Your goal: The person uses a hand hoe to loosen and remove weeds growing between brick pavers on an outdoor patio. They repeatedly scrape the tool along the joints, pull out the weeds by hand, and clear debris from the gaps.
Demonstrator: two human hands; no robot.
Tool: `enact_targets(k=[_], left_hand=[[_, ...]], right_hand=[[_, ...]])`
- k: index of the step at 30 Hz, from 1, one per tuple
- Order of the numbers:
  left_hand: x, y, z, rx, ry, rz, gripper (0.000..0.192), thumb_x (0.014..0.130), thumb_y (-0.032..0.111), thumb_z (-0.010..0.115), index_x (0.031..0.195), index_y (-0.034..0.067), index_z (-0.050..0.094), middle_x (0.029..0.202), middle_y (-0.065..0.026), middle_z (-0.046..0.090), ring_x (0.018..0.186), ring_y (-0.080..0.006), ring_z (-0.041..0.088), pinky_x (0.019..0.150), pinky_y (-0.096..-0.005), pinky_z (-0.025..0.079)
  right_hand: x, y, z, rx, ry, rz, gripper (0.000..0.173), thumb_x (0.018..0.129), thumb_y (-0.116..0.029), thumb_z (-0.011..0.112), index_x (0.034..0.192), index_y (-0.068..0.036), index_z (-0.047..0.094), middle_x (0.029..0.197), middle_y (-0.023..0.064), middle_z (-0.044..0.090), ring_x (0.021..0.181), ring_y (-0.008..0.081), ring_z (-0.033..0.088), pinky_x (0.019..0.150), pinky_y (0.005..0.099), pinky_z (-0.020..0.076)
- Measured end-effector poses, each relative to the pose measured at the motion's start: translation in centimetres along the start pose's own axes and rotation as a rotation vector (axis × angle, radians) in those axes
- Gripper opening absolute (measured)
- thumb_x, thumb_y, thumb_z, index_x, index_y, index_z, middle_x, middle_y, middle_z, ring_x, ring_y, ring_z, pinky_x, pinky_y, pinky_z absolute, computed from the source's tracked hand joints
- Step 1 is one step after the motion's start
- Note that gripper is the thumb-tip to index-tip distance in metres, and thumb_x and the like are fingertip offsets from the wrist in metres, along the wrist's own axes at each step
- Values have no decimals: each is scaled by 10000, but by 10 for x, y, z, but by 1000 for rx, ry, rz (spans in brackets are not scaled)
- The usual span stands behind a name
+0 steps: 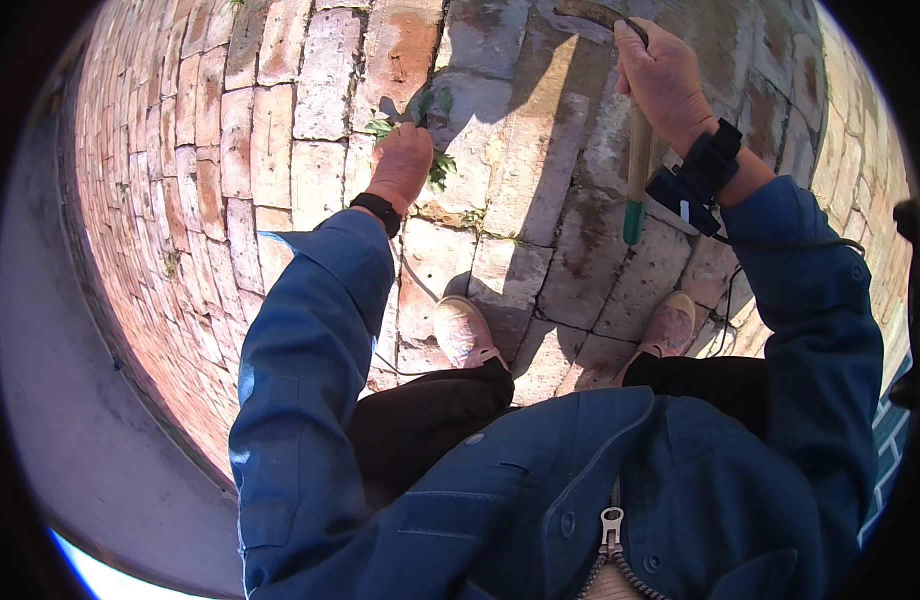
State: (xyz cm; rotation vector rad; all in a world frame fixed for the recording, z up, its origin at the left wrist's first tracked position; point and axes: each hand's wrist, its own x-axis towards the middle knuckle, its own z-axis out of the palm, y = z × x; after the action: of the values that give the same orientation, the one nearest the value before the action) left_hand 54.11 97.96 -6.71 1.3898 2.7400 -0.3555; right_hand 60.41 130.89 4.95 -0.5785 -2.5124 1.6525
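My left hand (403,163) is closed on a leafy green weed (440,169) just above the brick paving; leaves stick out on both sides of the fist, and its stem is hidden. On the right, my right hand (659,79) grips the wooden handle (641,150) of a hand tool. The handle's lower end is green, and a curved, rusty-looking metal head (591,10) shows beyond the fingers near the top edge of the view. Both wrists wear black straps, and a dark box with a cable sits at the right one.
Worn bricks (329,97) pave the ground, with small weeds (171,264) in some joints. My two shoes (461,330) stand below the hands. Thin black cables (730,300) hang near the feet. A grey surface (70,360) borders the paving at the left.
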Motion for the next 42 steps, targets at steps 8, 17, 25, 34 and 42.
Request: enact_targets(k=[8,17,25,34,42], left_hand=[[33,-5,-28,-202,-595,-376,223,835,218,599,959,36,640,964,-143,637,818,-370,648,701,-474,500],[38,-5,-31,-167,-680,-375,370,859,394,581,962,45,650,984,-168,638,948,-330,620,781,-451,479],[26,-19,-24,-321,-527,-407,252,824,319,587,895,93,670,930,-143,658,938,-333,609,784,-436,470],[8,-6,-5,-423,-266,-530,189,792,280,604,826,100,648,831,-153,648,826,-362,607,712,-447,470],[3,-7,-1,-441,-323,-557,204,815,303,587,816,105,639,825,-145,649,818,-359,612,701,-449,468]], right_hand=[[-10,11,11,-71,1,-79,297,958,-295,470,919,-21,578,566,3,539,500,75,518,493,240,419],[-8,21,19,-137,-6,-103,291,948,-291,475,923,-27,595,618,74,570,566,182,542,541,306,440],[-13,25,29,-139,-14,-59,303,918,-286,493,935,-13,625,769,202,623,723,380,600,645,402,481],[-27,20,50,-96,-38,-63,282,915,-256,490,903,-5,619,743,204,617,704,387,593,630,415,472],[-42,8,117,139,-268,257,330,912,-290,468,842,4,602,692,192,602,662,377,575,624,412,455]])
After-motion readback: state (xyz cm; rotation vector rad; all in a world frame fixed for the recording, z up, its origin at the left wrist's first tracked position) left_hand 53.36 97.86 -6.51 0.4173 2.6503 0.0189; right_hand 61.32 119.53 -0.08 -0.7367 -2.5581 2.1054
